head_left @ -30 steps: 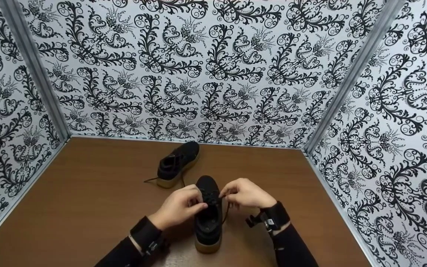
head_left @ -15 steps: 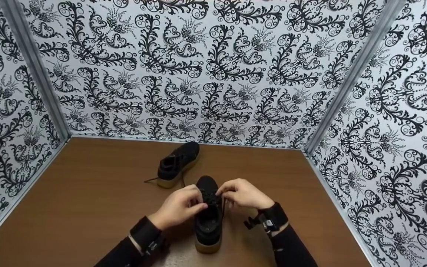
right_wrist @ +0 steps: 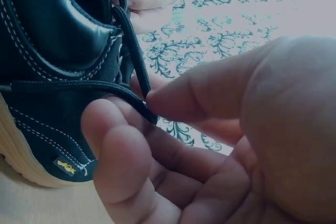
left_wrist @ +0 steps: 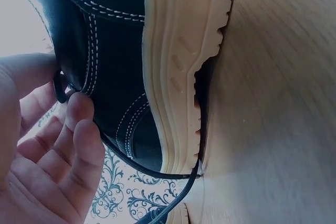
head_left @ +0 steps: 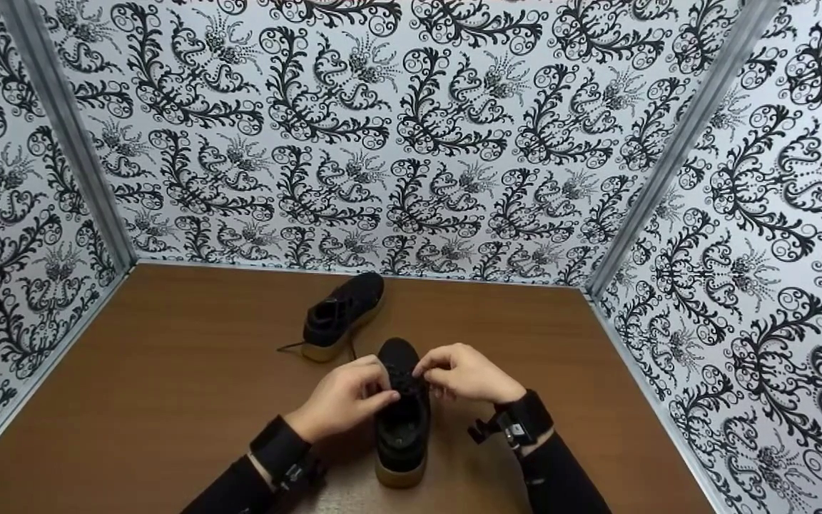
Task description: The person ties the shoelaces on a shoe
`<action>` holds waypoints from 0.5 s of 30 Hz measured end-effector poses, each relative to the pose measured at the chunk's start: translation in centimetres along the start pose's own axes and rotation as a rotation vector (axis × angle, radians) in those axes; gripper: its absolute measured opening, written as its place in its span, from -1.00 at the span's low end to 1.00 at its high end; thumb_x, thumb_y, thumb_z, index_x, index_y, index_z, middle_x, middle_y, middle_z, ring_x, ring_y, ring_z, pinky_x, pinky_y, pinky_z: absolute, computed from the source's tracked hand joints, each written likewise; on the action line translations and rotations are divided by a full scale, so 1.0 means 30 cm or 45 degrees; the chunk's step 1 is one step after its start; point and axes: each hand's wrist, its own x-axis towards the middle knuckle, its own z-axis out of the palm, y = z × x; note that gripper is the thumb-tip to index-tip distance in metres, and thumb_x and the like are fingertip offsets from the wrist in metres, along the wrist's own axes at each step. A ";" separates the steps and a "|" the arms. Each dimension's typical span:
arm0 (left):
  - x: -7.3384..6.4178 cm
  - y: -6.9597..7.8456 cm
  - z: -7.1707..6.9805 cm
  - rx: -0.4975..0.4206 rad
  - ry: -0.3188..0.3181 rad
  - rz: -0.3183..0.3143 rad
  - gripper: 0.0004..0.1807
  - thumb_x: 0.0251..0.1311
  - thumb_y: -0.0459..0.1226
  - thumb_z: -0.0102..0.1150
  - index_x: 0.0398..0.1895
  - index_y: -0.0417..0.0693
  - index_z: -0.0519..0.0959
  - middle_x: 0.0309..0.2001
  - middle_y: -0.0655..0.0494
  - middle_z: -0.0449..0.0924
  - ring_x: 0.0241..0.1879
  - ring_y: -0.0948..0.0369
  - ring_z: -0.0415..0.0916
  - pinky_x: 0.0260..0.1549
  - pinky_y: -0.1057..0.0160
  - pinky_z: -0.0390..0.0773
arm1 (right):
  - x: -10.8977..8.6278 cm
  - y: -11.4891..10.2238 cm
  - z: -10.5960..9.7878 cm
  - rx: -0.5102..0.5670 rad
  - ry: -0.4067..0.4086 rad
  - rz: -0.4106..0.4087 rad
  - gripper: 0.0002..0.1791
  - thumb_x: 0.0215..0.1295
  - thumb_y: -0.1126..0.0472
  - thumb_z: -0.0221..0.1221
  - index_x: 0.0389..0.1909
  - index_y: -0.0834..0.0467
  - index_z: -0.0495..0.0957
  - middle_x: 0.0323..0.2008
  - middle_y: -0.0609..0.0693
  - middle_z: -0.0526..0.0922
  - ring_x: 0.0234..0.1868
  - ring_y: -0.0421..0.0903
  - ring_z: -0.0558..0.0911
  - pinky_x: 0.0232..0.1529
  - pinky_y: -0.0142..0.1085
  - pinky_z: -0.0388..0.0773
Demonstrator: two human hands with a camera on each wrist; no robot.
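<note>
A black shoe [head_left: 402, 435] with a tan sole stands upright on the table, toe pointing away from me. At its left side, my left hand [head_left: 354, 392] pinches a small loop of black shoelace [left_wrist: 60, 87] by the eyelets; the thumb tip is partly hidden behind the shoe's edge in the left wrist view. On the other side, my right hand [head_left: 472, 375] pinches the shoelace [right_wrist: 137, 59] between thumb and fingers, where it folds back. One length runs up toward the left hand's fingers, and another runs back along the shoe's side.
Farther back and left, a second black shoe [head_left: 343, 314] lies with its lace trailing onto the wooden table [head_left: 190, 371]. Patterned panels [head_left: 418, 143] enclose the table at the back and both sides. Each wrist wears a black strap [head_left: 525, 417] with a camera.
My right hand has moved slightly left, closer to the shoe's eyelets, with the lace in its fingers. The left hand and both shoes look unmoved.
</note>
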 end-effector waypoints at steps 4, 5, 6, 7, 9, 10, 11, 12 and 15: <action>-0.001 -0.002 0.003 0.005 0.001 0.001 -0.83 0.44 -0.14 0.50 -0.29 0.15 0.66 -0.25 0.18 0.61 -0.33 0.21 0.61 -0.28 0.39 0.57 | 0.004 0.000 0.009 0.005 0.024 -0.017 -0.85 0.61 0.01 0.32 -0.06 -0.09 0.84 -0.37 0.15 0.79 -0.46 0.29 0.71 -0.50 -0.37 0.60; -0.001 -0.002 0.003 0.006 0.000 0.000 -0.83 0.43 -0.14 0.50 -0.29 0.15 0.66 -0.25 0.18 0.61 -0.33 0.21 0.61 -0.28 0.39 0.57 | 0.005 0.000 0.011 0.000 0.033 -0.023 -0.85 0.60 -0.01 0.33 -0.06 -0.09 0.84 -0.37 0.10 0.79 -0.50 0.19 0.70 -0.51 -0.37 0.60; -0.001 -0.002 0.003 0.007 0.000 0.000 -0.83 0.43 -0.14 0.50 -0.29 0.15 0.66 -0.26 0.18 0.62 -0.33 0.21 0.61 -0.28 0.39 0.57 | 0.006 0.001 0.013 -0.006 0.040 -0.032 -0.86 0.59 0.00 0.34 -0.07 -0.08 0.84 -0.37 0.05 0.78 -0.53 0.08 0.68 -0.52 -0.37 0.59; -0.001 -0.002 0.003 0.007 0.000 -0.001 -0.83 0.43 -0.14 0.50 -0.29 0.15 0.66 -0.26 0.19 0.61 -0.33 0.21 0.61 -0.28 0.39 0.57 | 0.008 0.001 0.015 -0.012 0.045 -0.039 -0.87 0.59 0.03 0.35 -0.07 -0.07 0.84 -0.37 0.03 0.78 -0.54 -0.02 0.66 -0.52 -0.38 0.59; -0.001 -0.002 0.003 0.005 0.001 -0.001 -0.82 0.43 -0.15 0.51 -0.30 0.14 0.66 -0.26 0.19 0.62 -0.33 0.20 0.62 -0.28 0.39 0.57 | 0.011 0.002 0.020 -0.024 0.051 -0.053 -0.88 0.57 0.09 0.35 -0.07 -0.04 0.84 -0.39 -0.03 0.77 -0.56 -0.16 0.62 -0.52 -0.38 0.58; -0.001 -0.003 0.004 0.004 0.003 -0.002 -0.82 0.43 -0.15 0.51 -0.30 0.14 0.66 -0.26 0.19 0.62 -0.33 0.19 0.62 -0.28 0.39 0.58 | 0.013 0.002 0.022 -0.029 0.053 -0.060 -0.89 0.57 0.11 0.35 -0.07 -0.03 0.84 -0.40 -0.06 0.76 -0.57 -0.21 0.61 -0.51 -0.39 0.58; -0.001 -0.003 0.004 0.004 0.004 -0.003 -0.82 0.43 -0.15 0.51 -0.30 0.14 0.66 -0.25 0.19 0.62 -0.32 0.19 0.62 -0.28 0.39 0.58 | 0.014 0.003 0.024 -0.030 0.055 -0.065 -0.89 0.56 0.14 0.35 -0.06 -0.02 0.84 -0.40 -0.09 0.75 -0.57 -0.23 0.60 -0.51 -0.39 0.58; -0.001 -0.003 0.005 0.004 0.004 -0.005 -0.82 0.43 -0.15 0.51 -0.30 0.14 0.66 -0.25 0.19 0.62 -0.32 0.20 0.62 -0.27 0.39 0.58 | 0.015 0.003 0.025 -0.031 0.055 -0.069 -0.88 0.55 0.15 0.35 -0.05 -0.01 0.84 -0.41 -0.11 0.73 -0.57 -0.24 0.60 -0.51 -0.40 0.58; -0.001 -0.004 0.006 0.004 0.008 -0.006 -0.81 0.42 -0.14 0.51 -0.31 0.13 0.66 -0.25 0.20 0.62 -0.32 0.22 0.61 -0.28 0.40 0.58 | 0.018 0.005 0.030 -0.012 0.063 -0.074 -0.83 0.53 0.17 0.36 0.04 0.04 0.81 -0.40 -0.11 0.70 -0.55 -0.22 0.63 -0.48 -0.38 0.61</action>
